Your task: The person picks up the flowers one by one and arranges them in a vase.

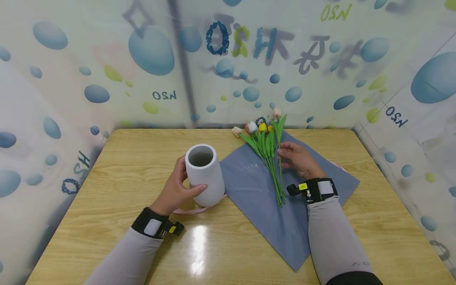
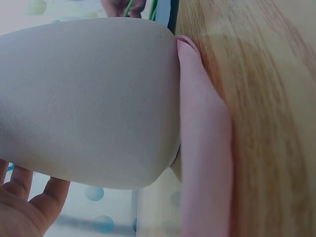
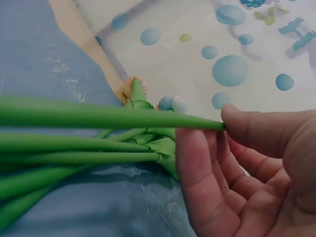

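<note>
A white vase (image 1: pixel 206 178) stands upright with its mouth facing up, and my left hand (image 1: pixel 178 186) grips its side, thumb across the front. In the left wrist view the vase wall (image 2: pixel 94 103) fills much of the picture, and fingertips (image 2: pixel 54 192) show at its edge. My right hand (image 1: pixel 297 158) pinches the green stem of a pale pink tulip (image 1: pixel 277 113) between thumb and fingers. That stem (image 3: pixel 113 116) is raised a little above the other tulip stems (image 1: pixel 272 166), which lie bunched on the blue-grey wrapping sheet (image 1: pixel 249 190). White, yellow and pink heads lie at the far end.
A pink ribbon (image 1: pixel 192 211) lies by the vase's base on the wooden table (image 1: pixel 142 166). The sheet spreads over the table's right half, its corner pointing toward the front. A wall with blue and green spots (image 1: pixel 153 51) stands behind the table's far edge.
</note>
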The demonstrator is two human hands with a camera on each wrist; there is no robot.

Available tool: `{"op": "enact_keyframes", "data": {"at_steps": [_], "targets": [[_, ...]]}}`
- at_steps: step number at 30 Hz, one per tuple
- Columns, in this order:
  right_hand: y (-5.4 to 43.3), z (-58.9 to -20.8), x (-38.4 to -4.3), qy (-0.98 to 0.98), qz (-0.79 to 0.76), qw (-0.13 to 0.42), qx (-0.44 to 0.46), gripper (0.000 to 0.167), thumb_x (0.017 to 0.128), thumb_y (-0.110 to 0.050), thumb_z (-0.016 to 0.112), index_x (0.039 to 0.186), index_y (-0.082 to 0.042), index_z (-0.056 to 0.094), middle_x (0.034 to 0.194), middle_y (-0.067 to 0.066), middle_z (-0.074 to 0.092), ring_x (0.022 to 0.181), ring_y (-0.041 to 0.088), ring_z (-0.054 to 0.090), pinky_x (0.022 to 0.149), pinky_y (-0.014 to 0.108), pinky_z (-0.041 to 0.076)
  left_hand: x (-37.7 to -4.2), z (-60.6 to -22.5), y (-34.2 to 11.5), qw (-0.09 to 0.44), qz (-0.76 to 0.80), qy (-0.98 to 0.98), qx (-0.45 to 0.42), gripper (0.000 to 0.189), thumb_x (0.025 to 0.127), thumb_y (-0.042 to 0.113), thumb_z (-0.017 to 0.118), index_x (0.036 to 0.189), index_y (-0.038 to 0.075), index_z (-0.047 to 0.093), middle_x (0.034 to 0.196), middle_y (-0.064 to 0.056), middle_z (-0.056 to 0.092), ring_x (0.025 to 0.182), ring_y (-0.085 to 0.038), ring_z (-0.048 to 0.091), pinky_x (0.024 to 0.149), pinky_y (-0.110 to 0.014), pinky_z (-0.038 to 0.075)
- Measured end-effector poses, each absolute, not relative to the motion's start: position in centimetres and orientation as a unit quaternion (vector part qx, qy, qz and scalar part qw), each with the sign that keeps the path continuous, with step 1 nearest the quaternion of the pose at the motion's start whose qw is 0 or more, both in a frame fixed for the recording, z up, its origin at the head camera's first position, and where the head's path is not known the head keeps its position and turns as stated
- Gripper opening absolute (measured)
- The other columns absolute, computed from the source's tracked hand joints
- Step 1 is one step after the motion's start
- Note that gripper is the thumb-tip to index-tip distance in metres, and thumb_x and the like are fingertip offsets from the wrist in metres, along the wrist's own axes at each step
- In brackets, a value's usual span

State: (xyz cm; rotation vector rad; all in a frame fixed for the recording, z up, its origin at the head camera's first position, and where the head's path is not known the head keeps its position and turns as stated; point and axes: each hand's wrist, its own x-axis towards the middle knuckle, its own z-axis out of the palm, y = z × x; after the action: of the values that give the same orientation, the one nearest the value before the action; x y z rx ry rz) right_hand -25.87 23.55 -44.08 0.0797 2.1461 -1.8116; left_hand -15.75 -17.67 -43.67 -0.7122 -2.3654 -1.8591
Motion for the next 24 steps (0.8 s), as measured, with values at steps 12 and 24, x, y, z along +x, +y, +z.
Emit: {"op": "enact_keyframes", "data": {"at_steps": [12, 24], "targets": [[23.06, -43.39, -25.60, 0.683, -0.714, 0.151, 0.010, 0.036, 0.108, -0.016, 0.056, 0.139, -0.001, 0.049, 0.098, -0.006, 0.069, 0.095, 0.009, 0.067, 0.078, 0.027, 0.060, -15.83, -43.62, -17.66, 0.022, -0.600, -0.766, -0.231, 0.091, 0.086, 0.004, 0.081, 0.158, 0.026, 0.031, 0.151, -0.003, 0.048, 0.135, -0.013, 0.050, 0.114, -0.069, 0.035], [22.92, -43.04, -25.44, 0.626, -0.768, 0.138, 0.004, 0.014, 0.109, -0.011, 0.053, 0.115, -0.019, 0.063, 0.096, -0.006, 0.070, 0.093, 0.009, 0.069, 0.080, 0.027, 0.060, -15.78, -43.63, -17.64, 0.023, -0.603, -0.764, -0.229, 0.091, 0.086, 0.003, 0.081, 0.158, 0.026, 0.031, 0.152, -0.004, 0.048, 0.137, -0.023, 0.049, 0.115, -0.069, 0.035]]}}
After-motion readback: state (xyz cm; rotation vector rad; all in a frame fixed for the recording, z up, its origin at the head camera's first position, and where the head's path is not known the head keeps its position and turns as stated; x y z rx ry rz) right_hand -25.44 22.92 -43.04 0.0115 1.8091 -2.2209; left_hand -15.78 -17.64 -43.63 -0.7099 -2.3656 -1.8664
